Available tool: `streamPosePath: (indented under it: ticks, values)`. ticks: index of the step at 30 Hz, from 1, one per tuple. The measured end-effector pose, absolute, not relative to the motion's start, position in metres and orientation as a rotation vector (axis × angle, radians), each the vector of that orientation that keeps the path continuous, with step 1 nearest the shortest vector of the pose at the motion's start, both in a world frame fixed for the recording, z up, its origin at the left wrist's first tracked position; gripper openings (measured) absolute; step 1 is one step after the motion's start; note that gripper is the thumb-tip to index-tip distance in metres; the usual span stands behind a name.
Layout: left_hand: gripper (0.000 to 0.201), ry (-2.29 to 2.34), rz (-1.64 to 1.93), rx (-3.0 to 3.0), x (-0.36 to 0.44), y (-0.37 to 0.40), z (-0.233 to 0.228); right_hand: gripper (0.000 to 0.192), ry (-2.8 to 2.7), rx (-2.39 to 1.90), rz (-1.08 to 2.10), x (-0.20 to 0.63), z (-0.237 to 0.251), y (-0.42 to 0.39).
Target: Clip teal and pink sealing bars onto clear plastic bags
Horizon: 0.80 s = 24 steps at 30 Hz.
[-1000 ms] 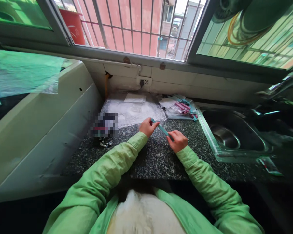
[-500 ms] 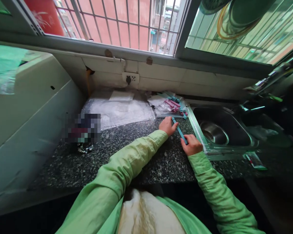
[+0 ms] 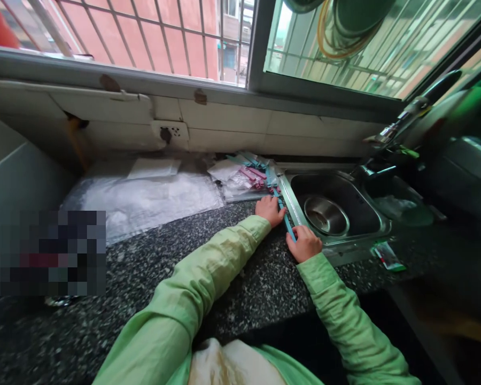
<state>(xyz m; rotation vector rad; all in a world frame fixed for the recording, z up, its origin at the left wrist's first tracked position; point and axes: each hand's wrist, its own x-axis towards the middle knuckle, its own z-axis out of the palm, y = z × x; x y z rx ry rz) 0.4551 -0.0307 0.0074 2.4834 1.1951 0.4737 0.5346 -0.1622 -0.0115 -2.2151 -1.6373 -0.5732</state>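
Note:
A slim blue plastic bag clip (image 3: 289,227) slants between my two hands above the speckled counter. My left hand (image 3: 269,210) is closed around its far end, with the thumb along it. The near end sits in the closed fingers of my right hand (image 3: 305,244), beside the sink's left rim. Just beyond my left hand lies a pile of similar blue and pink clips (image 3: 256,174) on clear plastic bags. The fingertips of both hands are partly hidden.
To the right is a steel sink (image 3: 288,195) with a round metal bowl (image 3: 326,215) in it and a faucet (image 3: 388,131) behind. Large clear plastic sheeting (image 3: 152,200) covers the counter at left. A small packet (image 3: 388,256) lies in front of the sink. A blurred-out object (image 3: 52,251) is at far left.
The view has turned right, so the counter things appear further left. Both hands still hold the blue clip, whose far end now appears closer to the pile.

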Motion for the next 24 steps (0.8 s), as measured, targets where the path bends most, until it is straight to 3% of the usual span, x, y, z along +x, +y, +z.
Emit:
streamPosePath:
  ticks: [17, 24]
  values:
    - [0.045, 1.123, 0.484, 2.570, 0.470, -0.021, 0.002, 0.012, -1.605, -2.333, -0.463, 0.546, -0.012, -0.158]
    - [0.042, 1.063, 0.544, 2.538, 0.461, -0.019, 0.007, 0.020, -1.597, -2.365, -0.393, 0.554, 0.002, -0.156]
